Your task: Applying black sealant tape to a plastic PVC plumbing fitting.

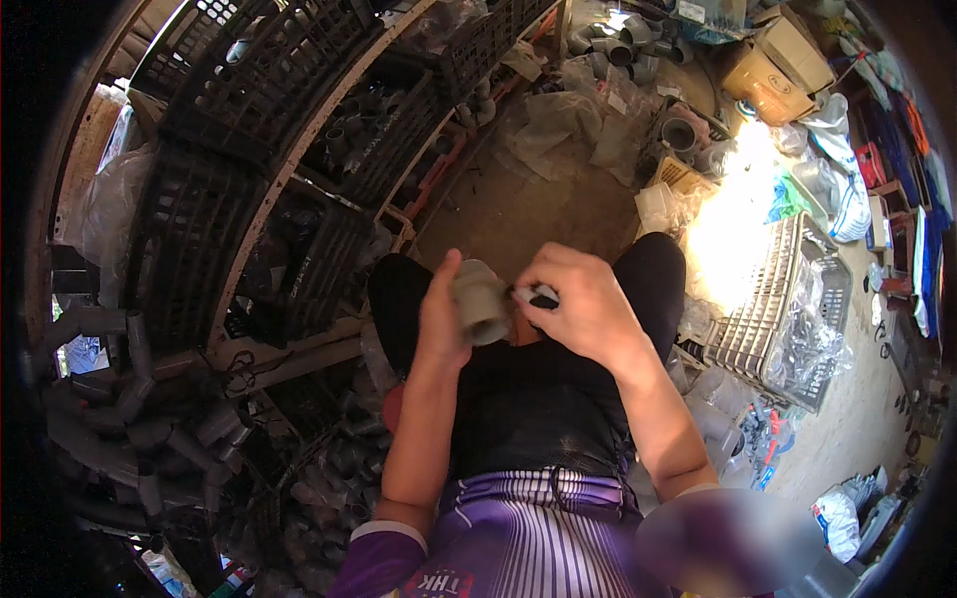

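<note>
My left hand (446, 321) grips a short grey plastic pipe fitting (481, 303), holding it up over my lap. My right hand (581, 302) is right next to the fitting, fingers pinched on a small dark marker-like object (535, 295) whose tip points at the fitting. Below both hands are my dark trousers (538, 399) and a purple striped shirt (528, 538).
Black plastic crates (289, 130) holding grey fittings sit on wooden shelves at left. More grey pipe pieces (140, 429) pile at lower left. A white wire basket (778, 309) with clear bags stands at right. Cardboard boxes (778, 65) and loose fittings (623, 45) lie at the far end.
</note>
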The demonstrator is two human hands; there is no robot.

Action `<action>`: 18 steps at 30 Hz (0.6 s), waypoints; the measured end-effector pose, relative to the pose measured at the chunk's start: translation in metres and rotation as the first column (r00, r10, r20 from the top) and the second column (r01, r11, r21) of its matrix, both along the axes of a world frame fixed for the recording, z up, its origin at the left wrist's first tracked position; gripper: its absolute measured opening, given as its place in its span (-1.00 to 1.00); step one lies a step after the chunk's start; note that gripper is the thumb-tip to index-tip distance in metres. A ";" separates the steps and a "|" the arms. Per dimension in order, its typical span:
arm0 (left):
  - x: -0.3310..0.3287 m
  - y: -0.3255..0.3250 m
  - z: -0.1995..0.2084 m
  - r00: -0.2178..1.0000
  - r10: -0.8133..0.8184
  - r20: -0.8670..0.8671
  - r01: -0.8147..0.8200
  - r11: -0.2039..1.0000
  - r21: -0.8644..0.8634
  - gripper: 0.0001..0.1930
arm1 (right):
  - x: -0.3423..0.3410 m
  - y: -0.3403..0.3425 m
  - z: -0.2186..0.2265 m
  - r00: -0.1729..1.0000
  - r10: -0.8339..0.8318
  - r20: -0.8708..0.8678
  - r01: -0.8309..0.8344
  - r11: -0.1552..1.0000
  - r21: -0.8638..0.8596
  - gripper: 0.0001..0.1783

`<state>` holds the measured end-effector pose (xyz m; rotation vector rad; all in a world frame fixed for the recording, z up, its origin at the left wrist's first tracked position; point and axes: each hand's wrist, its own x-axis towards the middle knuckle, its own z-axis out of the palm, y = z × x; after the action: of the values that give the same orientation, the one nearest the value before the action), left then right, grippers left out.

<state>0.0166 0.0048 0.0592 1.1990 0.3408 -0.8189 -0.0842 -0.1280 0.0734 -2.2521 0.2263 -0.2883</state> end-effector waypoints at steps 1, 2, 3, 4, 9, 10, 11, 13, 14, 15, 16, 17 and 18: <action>0.005 0.000 0.005 1.000 -0.012 0.003 0.012 1.000 -0.008 -0.58 | -0.004 -0.005 -0.016 0.994 0.008 -0.111 -0.029 0.981 -0.194 -0.85; 0.014 0.008 0.009 0.993 -0.113 0.036 0.118 0.969 -0.217 -0.56 | -0.008 -0.001 -0.041 0.985 0.039 -0.169 -0.052 0.996 -0.071 -0.84; 0.020 0.014 0.013 0.977 -0.194 0.087 0.213 0.887 -0.410 -0.55 | -0.011 0.006 -0.050 0.992 0.034 -0.125 -0.036 0.999 -0.019 -0.85; 0.016 0.011 0.026 0.973 -0.173 0.151 0.212 0.932 -0.295 -0.53 | -0.012 0.014 -0.048 0.998 -0.035 -0.054 0.039 0.997 0.069 -0.86; 0.013 0.005 0.015 0.999 -0.034 0.002 0.034 0.998 -0.054 -0.56 | -0.001 0.005 -0.002 0.949 -0.249 0.194 0.195 0.946 0.257 -0.89; 0.014 0.011 0.003 0.997 -0.074 -0.015 0.071 0.992 -0.108 -0.58 | -0.002 0.003 0.012 0.946 -0.224 0.235 0.160 0.951 0.265 -0.88; 0.012 0.012 -0.001 0.994 -0.109 -0.031 0.102 0.981 -0.163 -0.58 | -0.002 0.001 0.020 0.941 -0.196 0.276 0.120 0.955 0.271 -0.88; 0.007 0.006 -0.001 0.996 -0.080 -0.034 0.074 0.986 -0.151 -0.61 | 0.001 0.005 0.030 0.924 -0.152 0.352 0.050 0.958 0.282 -0.86; 0.005 0.003 0.000 0.998 -0.047 -0.032 0.042 0.990 -0.137 -0.63 | 0.004 0.006 0.031 0.924 -0.125 0.362 0.033 0.968 0.251 -0.85; 0.003 0.001 0.001 0.998 -0.050 -0.034 0.045 0.989 -0.141 -0.63 | 0.007 0.007 0.031 0.923 -0.097 0.371 0.015 0.976 0.219 -0.85; 0.003 0.000 0.002 0.998 -0.064 -0.025 0.059 0.989 -0.138 -0.64 | 0.009 0.007 0.029 0.923 -0.098 0.371 0.016 0.976 0.216 -0.85; 0.002 -0.001 0.002 0.997 -0.075 -0.016 0.072 0.988 -0.136 -0.64 | 0.010 0.008 0.025 0.947 -0.084 0.311 0.025 0.982 0.189 -0.85; 0.002 0.000 0.000 0.997 -0.074 -0.016 0.071 0.988 -0.137 -0.64 | 0.012 0.009 0.020 0.966 -0.070 0.250 0.030 0.986 0.162 -0.85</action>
<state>0.0189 0.0051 0.0588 1.0804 0.2547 -0.9041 -0.0725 -0.1194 0.0938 -2.0312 0.1632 -0.5637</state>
